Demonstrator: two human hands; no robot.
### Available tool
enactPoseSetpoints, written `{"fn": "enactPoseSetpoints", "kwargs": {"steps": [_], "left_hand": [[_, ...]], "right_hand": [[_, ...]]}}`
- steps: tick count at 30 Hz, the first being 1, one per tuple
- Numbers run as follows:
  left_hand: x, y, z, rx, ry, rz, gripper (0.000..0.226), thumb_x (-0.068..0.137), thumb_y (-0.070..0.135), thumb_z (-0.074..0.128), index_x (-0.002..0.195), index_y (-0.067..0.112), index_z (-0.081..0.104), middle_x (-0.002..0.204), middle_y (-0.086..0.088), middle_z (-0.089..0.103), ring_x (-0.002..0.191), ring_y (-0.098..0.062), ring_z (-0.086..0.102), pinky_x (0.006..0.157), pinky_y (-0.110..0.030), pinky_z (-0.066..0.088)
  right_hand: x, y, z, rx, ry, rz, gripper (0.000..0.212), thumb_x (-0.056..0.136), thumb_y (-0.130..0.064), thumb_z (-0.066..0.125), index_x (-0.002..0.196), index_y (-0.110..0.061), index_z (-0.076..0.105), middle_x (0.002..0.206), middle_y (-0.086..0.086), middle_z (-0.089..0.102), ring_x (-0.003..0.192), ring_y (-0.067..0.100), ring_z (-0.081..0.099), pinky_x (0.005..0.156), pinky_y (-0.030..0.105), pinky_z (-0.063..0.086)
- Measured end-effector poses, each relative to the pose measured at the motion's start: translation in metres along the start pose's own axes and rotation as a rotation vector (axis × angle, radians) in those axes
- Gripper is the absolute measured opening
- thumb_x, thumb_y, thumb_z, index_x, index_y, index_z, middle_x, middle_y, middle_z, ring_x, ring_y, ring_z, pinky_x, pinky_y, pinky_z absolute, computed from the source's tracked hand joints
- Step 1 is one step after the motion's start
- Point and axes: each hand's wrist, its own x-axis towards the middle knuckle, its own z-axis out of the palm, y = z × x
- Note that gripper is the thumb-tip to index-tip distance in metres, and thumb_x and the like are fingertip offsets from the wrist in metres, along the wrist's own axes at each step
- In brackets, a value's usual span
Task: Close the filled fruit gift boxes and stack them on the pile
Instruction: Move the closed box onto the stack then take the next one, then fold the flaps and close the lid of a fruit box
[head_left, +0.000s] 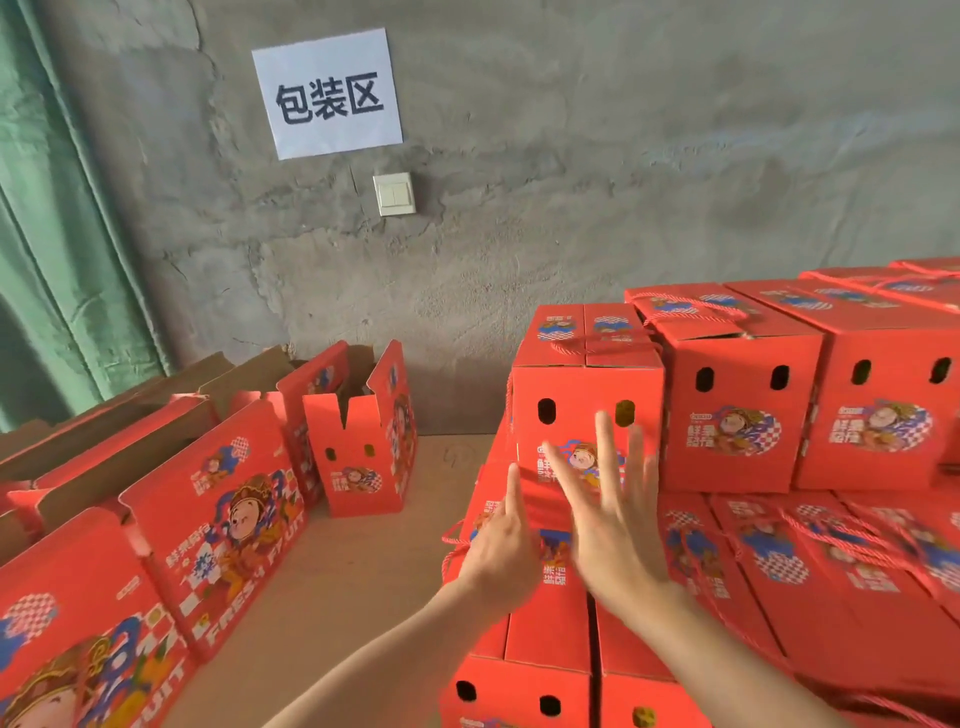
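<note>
While left hand (501, 551) points up | right hand (618, 525) splayed, seemingly off box (582, 384)

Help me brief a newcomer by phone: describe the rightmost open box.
From the white sign on the grey wall, drop past the light switch. Below stands the open box, flaps up; unlike its left neighbours, its two-holed end faces you.

Closed red gift boxes (587, 400) — stacked on the pile (831, 571) — upright.
</note>
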Motion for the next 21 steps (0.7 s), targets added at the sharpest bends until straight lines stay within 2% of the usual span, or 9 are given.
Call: {"fn": "enactPoseSetpoints", "kwargs": {"steps": [2,3,4,7,9,11,14,18,21], "left_hand": [[-0.001,-0.010,-0.001,0.012,-0.018,0.072,0.088,0.088,0.002,0.043,0.147,0.028,-0.017,0.154,-0.010,0.026,0.129,-0.030,0.043,0.096,-0.037,0.041],[0.000,-0.011,-0.002,0.009,-0.015,0.096,0.090,0.086,0.000,0.043,0.146,0.031,-0.018,0.157,-0.006,0.018,0.133,-0.029,0.039,0.098,-0.035,0.039],[0.001,-0.010,-0.002,0.024,-0.025,0.108,0.090,0.085,-0.001,0.042,0.146,0.032,-0.017,0.159,-0.002,0.009,0.137,-0.028,0.033,0.100,-0.033,0.037],[0.014,-0.004,0.002,0.179,-0.190,-0.002,0.077,0.089,0.008,0.041,0.152,0.027,0.000,0.159,0.007,-0.007,0.144,-0.029,0.018,0.113,-0.041,0.024],[0.021,0.000,0.004,0.284,-0.277,-0.045,0.061,0.095,0.018,0.040,0.151,0.024,0.015,0.159,0.009,0.001,0.146,-0.027,0.009,0.116,-0.048,0.013],[0.017,-0.002,0.008,0.306,-0.256,0.004,0.049,0.098,0.023,0.036,0.146,0.023,0.028,0.157,0.007,0.015,0.145,-0.024,0.008,0.116,-0.047,0.008],[0.001,-0.017,0.007,0.344,-0.128,0.085,0.041,0.098,0.020,0.036,0.138,0.021,0.041,0.149,0.004,0.033,0.142,-0.016,0.020,0.116,-0.041,0.005],[-0.025,-0.039,-0.012,0.474,-0.058,0.098,0.050,0.096,0.019,0.041,0.144,0.028,0.031,0.155,0.006,0.019,0.145,-0.013,0.004,0.115,-0.049,-0.008],[-0.054,-0.056,-0.036,0.486,-0.061,0.123,0.043,0.096,0.028,0.041,0.139,0.027,0.039,0.153,0.007,0.022,0.144,-0.009,0.008,0.117,-0.045,-0.007]], "right_hand": [[-0.020,0.007,0.010,-0.085,-0.106,-0.002,0.095,0.036,0.005,0.079,0.125,-0.022,0.062,0.145,0.031,0.030,0.126,0.059,0.033,0.091,0.063,0.043],[-0.019,0.010,0.012,-0.125,-0.149,0.001,0.094,0.036,0.002,0.079,0.125,-0.022,0.063,0.143,0.033,0.031,0.125,0.060,0.033,0.091,0.062,0.043],[-0.015,0.011,0.013,-0.150,-0.187,0.002,0.092,0.043,-0.002,0.078,0.130,-0.024,0.058,0.146,0.035,0.024,0.128,0.062,0.025,0.096,0.061,0.039],[0.003,0.020,0.020,-0.151,-0.460,0.023,0.079,0.083,-0.007,0.049,0.150,-0.035,0.018,0.141,0.020,-0.042,0.126,0.050,-0.036,0.114,0.049,0.018],[0.015,0.031,0.024,-0.159,-0.545,0.039,0.075,0.087,-0.005,0.039,0.150,-0.035,0.012,0.132,0.011,-0.053,0.125,0.044,-0.043,0.116,0.045,0.016],[0.024,0.035,0.024,-0.157,-0.580,0.035,0.071,0.087,-0.003,0.039,0.149,-0.033,0.020,0.132,0.006,-0.054,0.131,0.042,-0.038,0.115,0.042,0.019],[0.039,0.033,0.019,-0.138,-0.669,0.072,0.063,0.086,0.002,0.038,0.142,-0.028,0.037,0.143,0.006,-0.047,0.139,0.038,-0.028,0.109,0.041,0.033],[0.039,0.011,0.006,-0.054,-0.912,0.108,0.059,0.090,-0.005,0.037,0.144,-0.029,0.035,0.159,0.007,-0.012,0.146,0.030,0.008,0.112,0.043,0.029],[0.012,-0.017,0.000,0.047,-0.721,0.011,0.042,0.094,-0.016,0.043,0.136,-0.024,0.047,0.154,0.008,0.026,0.138,0.026,0.031,0.107,0.036,0.034]]}}
